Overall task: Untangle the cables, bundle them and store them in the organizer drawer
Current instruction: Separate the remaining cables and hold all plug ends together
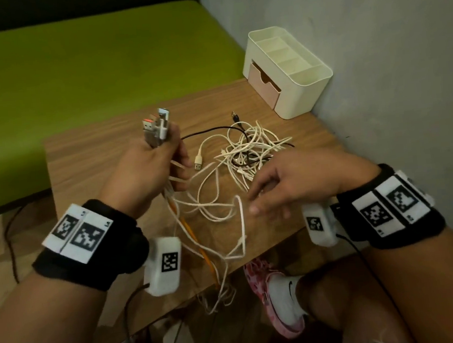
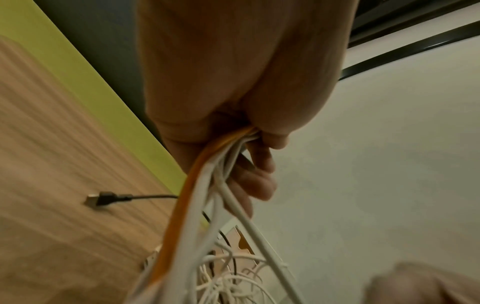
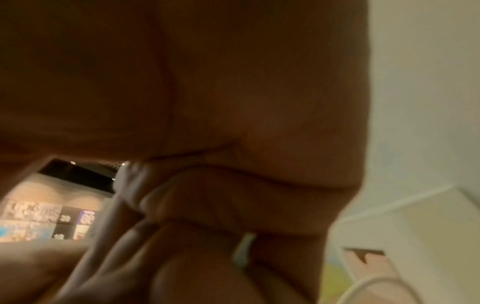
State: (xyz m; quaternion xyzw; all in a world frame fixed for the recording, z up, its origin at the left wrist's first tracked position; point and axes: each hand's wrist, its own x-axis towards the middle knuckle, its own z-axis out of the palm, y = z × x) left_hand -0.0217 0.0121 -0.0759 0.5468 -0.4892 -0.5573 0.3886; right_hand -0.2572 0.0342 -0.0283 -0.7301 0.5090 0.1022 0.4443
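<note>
1. Fingers of the left hand (image 1: 147, 168) curled tight round a bunch of cable ends; USB plugs (image 1: 157, 128) stick up out of the fist, one with an orange tongue.
2. Left wrist view: an orange cable (image 2: 182, 205) and several white cables (image 2: 205, 205) run down out of the closed fist, fingertips (image 2: 259, 185) wrapped over them.
3. Right hand (image 1: 290, 184) low over the table (image 1: 94, 156), palm down, fingers loosely spread and slightly bent. Whether it holds a strand, cannot tell; right wrist view is blurred, with a pale cord (image 3: 242, 251) across the fingers.
4. Tangle of white and black cables (image 1: 248, 150) lies on the table, between the hands and the organizer; loops trail toward the near edge and hang over it.
5. One loose USB plug (image 1: 198, 163) rests flat just beside the left hand.
6. Organizer (image 1: 293, 73), cream, stands at the far right corner against the wall (image 1: 373, 46); its pink drawer (image 1: 265, 84) sits partly pulled out.
7. Green surface (image 1: 71, 70) beyond the table.
</note>
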